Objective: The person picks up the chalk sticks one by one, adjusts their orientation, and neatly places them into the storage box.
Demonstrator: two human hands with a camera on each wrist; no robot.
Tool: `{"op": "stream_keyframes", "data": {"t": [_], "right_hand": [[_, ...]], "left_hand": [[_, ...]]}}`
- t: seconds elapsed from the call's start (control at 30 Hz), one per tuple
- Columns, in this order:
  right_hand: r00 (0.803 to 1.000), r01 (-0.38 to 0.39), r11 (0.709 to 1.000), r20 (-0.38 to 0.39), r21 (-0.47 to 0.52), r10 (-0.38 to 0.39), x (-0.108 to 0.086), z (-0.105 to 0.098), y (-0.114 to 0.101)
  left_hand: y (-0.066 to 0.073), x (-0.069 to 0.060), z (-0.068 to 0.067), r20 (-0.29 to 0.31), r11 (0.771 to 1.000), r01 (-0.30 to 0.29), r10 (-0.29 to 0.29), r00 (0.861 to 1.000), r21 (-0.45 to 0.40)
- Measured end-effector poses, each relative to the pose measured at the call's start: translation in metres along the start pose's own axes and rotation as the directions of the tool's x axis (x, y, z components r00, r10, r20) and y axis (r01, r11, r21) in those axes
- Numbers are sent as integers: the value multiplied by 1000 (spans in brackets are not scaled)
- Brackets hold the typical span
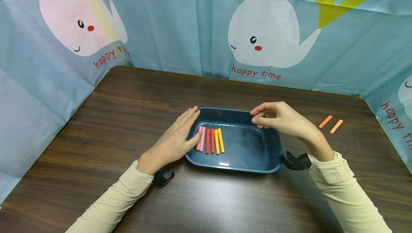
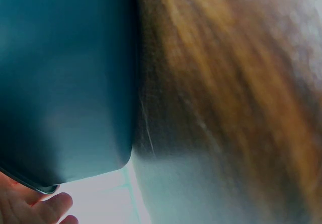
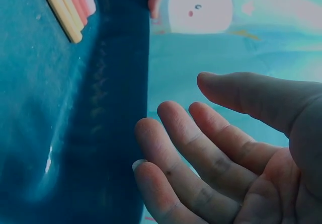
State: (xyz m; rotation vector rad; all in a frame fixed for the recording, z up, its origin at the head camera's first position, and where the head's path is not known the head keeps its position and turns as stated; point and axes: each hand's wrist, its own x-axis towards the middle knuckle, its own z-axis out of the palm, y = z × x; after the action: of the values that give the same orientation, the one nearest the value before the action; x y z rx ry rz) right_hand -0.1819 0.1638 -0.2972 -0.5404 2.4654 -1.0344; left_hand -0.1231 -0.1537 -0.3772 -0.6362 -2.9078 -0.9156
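Note:
A dark blue plastic tray (image 1: 248,168) stands on the table. Inside it, at the left, chalk-like sticks lie side by side: two pink (image 1: 202,140), two red (image 1: 212,140) and two yellow (image 1: 221,140). My left hand (image 1: 175,136) rests at the tray's left rim with straight fingers, its thumb over the inside near the pink sticks. In the left wrist view its fingertips (image 2: 59,204) show by the rim. Over the tray's back right corner is my right hand (image 1: 281,118), fingers loosely bent. The right wrist view shows a gap between thumb and fingers (image 3: 186,128), with nothing held.
Two orange sticks (image 1: 336,127) lie on the dark wooden table (image 1: 128,93), right of the tray. Behind the table hangs a light blue curtain (image 1: 167,22) with whale prints. A black strap (image 1: 296,161) is on the right wrist.

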Motion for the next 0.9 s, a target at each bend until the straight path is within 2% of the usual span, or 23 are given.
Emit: {"op": "stream_keyframes", "data": {"t": [0.37, 0.67, 0.9], "right_hand": [[998, -26, 1000, -55, -3, 26, -16, -9, 11], [995, -25, 999, -98, 32, 28, -27, -15, 26], [989, -39, 999, -142, 9, 40, -38, -20, 39]], "left_hand": [[-1, 0, 0, -6, 1000, -9, 9, 1000, -1], [-1, -1, 0, 0, 1000, 1, -1, 1000, 4], [0, 0, 0, -4, 1000, -5, 5, 1000, 2]]}}
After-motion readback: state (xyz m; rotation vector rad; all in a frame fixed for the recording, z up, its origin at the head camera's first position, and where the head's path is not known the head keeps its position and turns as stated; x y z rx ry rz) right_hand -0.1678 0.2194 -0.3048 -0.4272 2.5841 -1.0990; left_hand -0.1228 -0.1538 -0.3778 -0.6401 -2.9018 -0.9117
